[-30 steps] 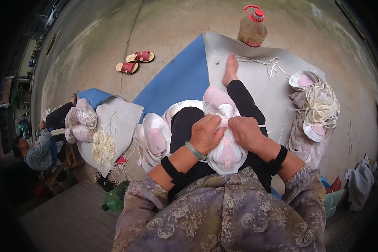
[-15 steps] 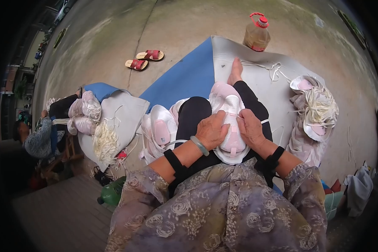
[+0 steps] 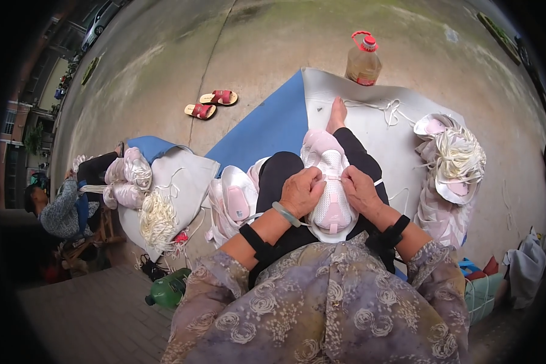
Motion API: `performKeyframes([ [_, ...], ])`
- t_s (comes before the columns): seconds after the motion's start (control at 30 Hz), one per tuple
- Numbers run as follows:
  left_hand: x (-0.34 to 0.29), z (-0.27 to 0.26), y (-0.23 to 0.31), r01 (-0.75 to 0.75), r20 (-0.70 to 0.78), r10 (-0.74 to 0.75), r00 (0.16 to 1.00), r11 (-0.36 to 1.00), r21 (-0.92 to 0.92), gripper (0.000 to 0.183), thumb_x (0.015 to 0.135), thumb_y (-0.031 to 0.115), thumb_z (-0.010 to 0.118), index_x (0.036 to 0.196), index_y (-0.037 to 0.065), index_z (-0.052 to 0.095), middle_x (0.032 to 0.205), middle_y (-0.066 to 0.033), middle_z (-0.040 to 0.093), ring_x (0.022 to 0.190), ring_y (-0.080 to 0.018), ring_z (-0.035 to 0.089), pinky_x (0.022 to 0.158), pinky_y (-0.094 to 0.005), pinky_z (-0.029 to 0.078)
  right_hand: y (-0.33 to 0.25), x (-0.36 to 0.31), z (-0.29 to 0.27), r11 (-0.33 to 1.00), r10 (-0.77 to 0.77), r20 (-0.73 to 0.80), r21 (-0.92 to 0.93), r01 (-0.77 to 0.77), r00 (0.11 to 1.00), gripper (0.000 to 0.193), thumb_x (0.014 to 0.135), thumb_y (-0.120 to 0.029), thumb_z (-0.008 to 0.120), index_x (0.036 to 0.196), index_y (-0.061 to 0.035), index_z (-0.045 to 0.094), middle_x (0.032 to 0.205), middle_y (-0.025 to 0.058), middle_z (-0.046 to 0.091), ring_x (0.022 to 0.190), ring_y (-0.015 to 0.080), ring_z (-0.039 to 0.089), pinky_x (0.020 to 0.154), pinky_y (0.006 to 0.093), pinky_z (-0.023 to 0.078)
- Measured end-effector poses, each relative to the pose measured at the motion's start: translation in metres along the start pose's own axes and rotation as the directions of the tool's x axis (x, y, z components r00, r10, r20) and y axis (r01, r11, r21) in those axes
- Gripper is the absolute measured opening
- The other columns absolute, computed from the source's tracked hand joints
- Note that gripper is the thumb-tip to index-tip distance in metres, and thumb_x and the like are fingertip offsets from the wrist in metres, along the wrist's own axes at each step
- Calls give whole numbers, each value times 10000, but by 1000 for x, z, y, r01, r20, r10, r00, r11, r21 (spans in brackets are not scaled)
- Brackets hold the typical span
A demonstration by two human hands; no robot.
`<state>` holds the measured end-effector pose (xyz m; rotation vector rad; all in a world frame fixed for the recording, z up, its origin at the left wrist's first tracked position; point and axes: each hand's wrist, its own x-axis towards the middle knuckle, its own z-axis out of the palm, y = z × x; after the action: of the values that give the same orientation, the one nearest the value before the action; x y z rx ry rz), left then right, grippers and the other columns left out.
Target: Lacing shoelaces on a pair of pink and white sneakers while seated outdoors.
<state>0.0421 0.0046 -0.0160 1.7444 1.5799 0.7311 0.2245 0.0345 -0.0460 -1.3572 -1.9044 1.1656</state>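
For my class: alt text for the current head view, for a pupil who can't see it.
Someone's left hand and right hand hold a pink-and-white shoe upper over black trousers. Cream laces lie on a pile of uppers to the right; red sandals and a jug sit beyond the blue-and-grey mat.

And the hands part! The left hand [image 3: 303, 191] edges toward nine o'clock, the right hand [image 3: 362, 189] toward three, and the gap between their fingertips over the pale pink shoe [image 3: 330, 212] is wider than a second ago. The view tips too: the jug [image 3: 363, 62] slides toward six o'clock, the red sandals [image 3: 219, 97] toward four, in the frame.
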Motion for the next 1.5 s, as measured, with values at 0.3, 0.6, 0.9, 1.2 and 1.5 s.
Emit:
performKeyframes([
  [0.3, 6, 10, 0, -113, -62, 111, 992, 993, -25, 205, 716, 82, 619, 899, 37, 538, 665, -100, 496, 558, -231, 516, 542, -315, 426, -13, 6, 11, 957, -166, -62, -251, 146, 984, 83, 817, -130, 505, 814, -47, 507, 772, 162, 556, 752, 363, 556, 650, 446, 431],
  [0.6, 9, 15, -6, -190, -115, 204, 972, 974, 124, 114, 747, 74, 588, 858, 51, 572, 699, -119, 553, 618, -300, 568, 552, -363, 451, -6, 17, 5, 977, -51, 120, -198, 74, 991, 105, 820, -151, 500, 823, -47, 512, 785, 154, 560, 759, 360, 557, 661, 450, 427],
  [0.9, 15, 13, -4, -316, -2, 339, 941, 879, 357, 79, 729, 96, 597, 791, 99, 548, 656, -79, 526, 576, -280, 566, 489, -369, 451, -2, 32, 2, 979, 17, 259, -200, 36, 966, 154, 827, -181, 479, 840, -38, 535, 781, 181, 589, 784, 364, 574, 699, 459, 433],
  [1.2, 9, 13, 2, -338, 34, 360, 932, 835, 435, 93, 726, 76, 602, 798, 102, 550, 656, -68, 502, 566, -267, 558, 476, -358, 449, -5, 38, -3, 974, 2, 346, -213, 76, 938, 172, 837, -180, 471, 851, -25, 545, 797, 193, 601, 807, 365, 581, 716, 452, 442],
  [1.5, 8, 8, 0, -228, -41, 240, 970, 954, 194, 164, 713, 32, 626, 868, 54, 580, 721, -104, 566, 593, -261, 577, 518, -309, 455, -6, 44, -8, 971, 53, 447, -230, 57, 893, 183, 833, -167, 465, 888, -13, 548, 822, 193, 616, 831, 356, 595, 725, 438, 451],
])
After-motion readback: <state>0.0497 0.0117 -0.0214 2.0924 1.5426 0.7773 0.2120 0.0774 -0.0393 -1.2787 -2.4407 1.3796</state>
